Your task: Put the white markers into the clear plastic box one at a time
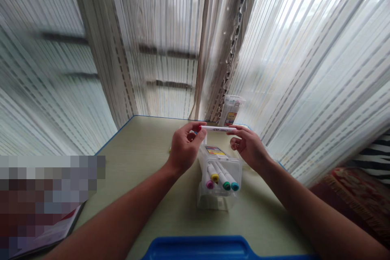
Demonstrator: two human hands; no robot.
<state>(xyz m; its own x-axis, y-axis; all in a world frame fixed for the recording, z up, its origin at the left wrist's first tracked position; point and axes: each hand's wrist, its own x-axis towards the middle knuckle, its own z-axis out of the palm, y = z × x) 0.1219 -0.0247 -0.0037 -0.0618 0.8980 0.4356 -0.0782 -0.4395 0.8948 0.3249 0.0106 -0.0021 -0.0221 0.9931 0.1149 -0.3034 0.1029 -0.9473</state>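
A white marker (217, 129) with a red end is held level above the table. My left hand (185, 146) pinches its red end between thumb and fingers. At the other end, the fingertips of my right hand (251, 146) close on the white barrel. Just below and between my hands lies a clear plastic case (237, 166) on its side, its open end facing me. Several white markers (221, 172) rest inside, with pink, yellow, green and teal ends showing. The case's clear lid (215, 202) hangs down at the front.
Another clear case (231, 111) with a label stands upright at the table's far edge. A blue tray (198, 248) lies at the near edge of the pale table (122, 170). Striped sheer curtains (164, 16) hang behind. A patterned fabric (353, 195) is at right.
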